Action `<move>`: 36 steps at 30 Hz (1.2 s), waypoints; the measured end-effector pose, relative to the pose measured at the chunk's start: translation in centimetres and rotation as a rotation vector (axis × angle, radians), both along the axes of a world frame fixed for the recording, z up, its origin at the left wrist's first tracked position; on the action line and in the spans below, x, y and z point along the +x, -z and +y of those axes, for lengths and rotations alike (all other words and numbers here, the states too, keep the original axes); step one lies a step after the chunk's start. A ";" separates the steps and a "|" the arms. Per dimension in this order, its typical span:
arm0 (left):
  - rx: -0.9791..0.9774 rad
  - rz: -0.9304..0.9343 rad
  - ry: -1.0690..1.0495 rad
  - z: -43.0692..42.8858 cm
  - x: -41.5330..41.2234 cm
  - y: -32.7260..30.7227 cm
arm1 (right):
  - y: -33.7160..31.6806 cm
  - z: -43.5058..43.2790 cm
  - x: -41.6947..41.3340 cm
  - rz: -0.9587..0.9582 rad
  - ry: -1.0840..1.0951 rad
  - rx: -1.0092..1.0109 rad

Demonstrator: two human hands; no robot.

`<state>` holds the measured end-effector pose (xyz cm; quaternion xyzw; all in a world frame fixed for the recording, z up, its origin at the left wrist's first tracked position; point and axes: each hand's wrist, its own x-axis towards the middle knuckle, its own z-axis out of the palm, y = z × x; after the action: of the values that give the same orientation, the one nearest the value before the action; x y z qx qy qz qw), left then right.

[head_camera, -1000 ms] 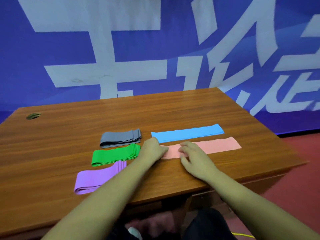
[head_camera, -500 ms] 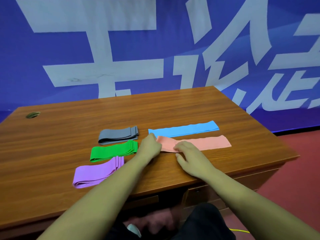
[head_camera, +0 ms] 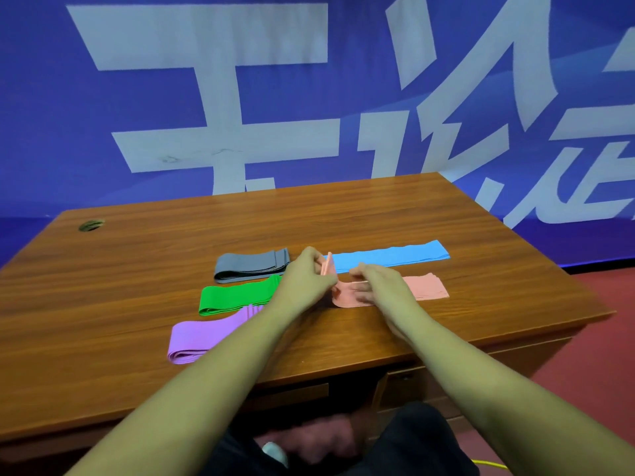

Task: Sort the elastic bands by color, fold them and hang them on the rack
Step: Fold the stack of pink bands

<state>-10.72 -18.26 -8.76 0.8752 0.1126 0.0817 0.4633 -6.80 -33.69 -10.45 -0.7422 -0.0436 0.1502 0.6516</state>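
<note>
While the pink band (head_camera: 424,286) lay flat and full length near the table's (head_camera: 137,269) front edge a second ago, its left end now stands lifted off the wood, pinched upright in the left hand (head_camera: 311,278), whose fingers are closed on it. Half a second ago that end had only begun to fold over; the band now reads shorter, its right part resting flat on the table toward the right edge. The right hand (head_camera: 381,286) has shifted onto the middle of the band, fingers spread and blurred; it seems to press the band down, but whether it grips the band cannot be told.

Behind the pink one, toward the far edge, the blue band (head_camera: 391,257) lies unfolded and flat, as it did before. Left of the hands, three folded bands have not moved: the grey band (head_camera: 251,267) farthest back, the green band (head_camera: 237,298) in the middle, the purple band (head_camera: 206,334) nearest the front edge and partly under the left forearm.

Near the far left corner of the table sits a small round cable hole (head_camera: 91,225). The blue banner (head_camera: 309,97) behind the table carries large white characters, cropped too heavily to read.
</note>
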 end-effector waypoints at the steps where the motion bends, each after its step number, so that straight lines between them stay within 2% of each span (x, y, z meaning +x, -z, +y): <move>1: -0.011 -0.021 0.032 -0.7 0.3 -0.1 | -0.4 -0.3 0.3 0.141 0.015 0.162; 3: -0.055 -0.039 0.127 -2.0 0.9 -0.2 | -0.8 -1.1 1.0 0.313 -0.004 0.331; 6: -0.181 0.023 0.264 -3.5 1.7 0.0 | -0.8 -2.5 1.8 0.401 -0.010 0.462; 8: -0.269 0.035 0.273 -3.9 1.9 0.2 | -0.8 -3.3 2.1 0.372 0.019 0.439; 11: -0.343 -0.063 0.239 -3.9 2.2 1.0 | -0.4 -4.0 2.6 0.337 0.128 0.282; 13: -0.244 -0.081 0.243 -3.5 2.3 2.1 | -0.2 -4.2 3.0 0.349 0.167 0.251; 17: -0.010 0.017 0.395 -3.3 2.3 3.9 | -0.9 -4.4 3.6 0.355 0.151 0.240; 25: -0.019 0.017 0.338 -3.2 3.0 5.2 | -3.0 -5.0 3.9 0.346 0.137 0.244; 31: -0.019 0.023 0.348 -2.3 2.5 4.5 | -2.3 -7.0 4.7 0.239 0.224 -0.030; 36: 0.227 -0.012 0.362 -1.5 2.1 4.9 | -0.3 -7.1 4.9 0.018 0.157 -0.449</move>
<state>-8.60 -19.78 -13.68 0.9272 -0.0590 0.0148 0.3697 -1.93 -40.75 -10.16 -0.8682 0.0547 0.1118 0.4804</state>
